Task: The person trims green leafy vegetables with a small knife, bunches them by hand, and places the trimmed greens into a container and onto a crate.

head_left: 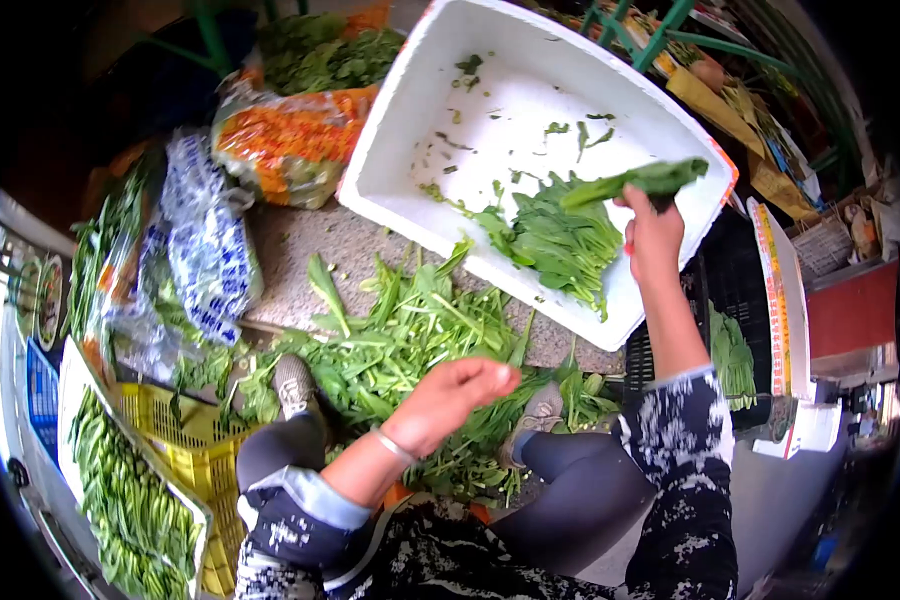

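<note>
Over the right part of a white foam box (395, 130), my right hand (655, 232) is closed around a bunch of leafy greens (660, 178). Below that bunch, more greens (560, 235) lie in the box, with loose leaf scraps around them. My left hand (450, 400) hovers above a heap of loose green stalks and leaves (400, 325) on the ground. Its fingers point right and are held together; whether anything small is between them cannot be made out.
Plastic bags of greens (205, 235) and an orange-printed bag (295, 140) stand at the left. A yellow crate (185, 420) and a foam box of bundled greens (202, 540) are lower left. Black crates (710, 310) stand right. My shoes (293, 385) rest among the leaves.
</note>
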{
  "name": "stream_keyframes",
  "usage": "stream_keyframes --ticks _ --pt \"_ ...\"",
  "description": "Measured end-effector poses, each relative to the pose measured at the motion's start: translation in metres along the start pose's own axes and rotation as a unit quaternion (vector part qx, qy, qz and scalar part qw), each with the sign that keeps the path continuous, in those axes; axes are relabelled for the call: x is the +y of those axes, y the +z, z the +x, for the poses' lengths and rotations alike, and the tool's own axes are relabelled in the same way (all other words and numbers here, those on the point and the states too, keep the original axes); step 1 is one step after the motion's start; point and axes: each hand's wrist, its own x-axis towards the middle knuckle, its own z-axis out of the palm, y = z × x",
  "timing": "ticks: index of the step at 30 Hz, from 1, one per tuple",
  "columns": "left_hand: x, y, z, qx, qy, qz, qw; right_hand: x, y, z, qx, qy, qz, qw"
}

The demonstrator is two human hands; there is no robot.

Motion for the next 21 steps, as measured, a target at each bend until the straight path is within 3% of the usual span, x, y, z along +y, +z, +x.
stream_keyframes --ticks 1,2,3,4,5,6,7,9,11,13,15,16,18,19,21 --pt "0.002 0.002 -0.002 -0.010 -0.011 -0.063 0.998 -0.008 0.006 -0.031 -0.030 -0.073 -0.026 0.997" --pt "0.004 0.003 -0.002 -0.020 -0.024 -0.125 0.992 -0.009 0.012 -0.064 -0.061 -0.218 -0.071 0.971" --pt "0.003 0.004 -0.002 -0.034 -0.029 -0.197 0.979 -0.013 0.016 -0.095 -0.131 -0.116 0.083 0.981" --pt "0.003 0.003 -0.001 -0.048 -0.034 -0.268 0.962 -0.018 0.018 -0.122 -0.195 -0.007 0.233 0.953" --pt "0.003 0.000 -0.001 -0.076 -0.032 -0.324 0.943 -0.024 0.016 -0.144 -0.222 -0.202 0.055 0.952" --pt "0.011 0.000 -0.008 -0.081 -0.022 -0.373 0.924 -0.028 0.014 -0.161 -0.234 -0.387 -0.126 0.883" --pt "0.011 -0.002 -0.011 -0.074 0.002 -0.389 0.918 -0.029 0.013 -0.176 -0.239 -0.384 -0.123 0.883" --pt "0.012 -0.004 -0.018 -0.067 0.025 -0.404 0.912 -0.032 0.011 -0.197 -0.311 -0.477 -0.219 0.792" --pt "0.020 -0.012 -0.028 -0.034 0.134 -0.272 0.952 -0.025 0.014 -0.204 -0.303 -0.517 -0.234 0.766" --pt "0.026 -0.025 -0.033 0.000 0.186 -0.255 0.949 -0.017 0.011 -0.206 -0.305 -0.523 -0.254 0.755" --pt "0.035 -0.032 -0.041 0.039 0.223 -0.225 0.948 -0.003 0.010 -0.202 -0.277 -0.374 -0.360 0.809" --pt "0.038 -0.034 -0.044 0.040 0.226 -0.223 0.948 0.005 0.010 -0.196 -0.276 -0.376 -0.358 0.809" --pt "0.039 -0.034 -0.044 0.094 0.260 -0.081 0.958 0.018 0.008 -0.184 -0.327 -0.065 -0.395 0.856" --pt "0.040 -0.030 -0.044 0.114 0.269 -0.048 0.955 0.021 0.009 -0.180 -0.321 -0.061 -0.398 0.857" --pt "0.036 -0.029 -0.041 0.113 0.282 0.033 0.952 0.025 0.014 -0.176 -0.335 0.085 -0.131 0.929"
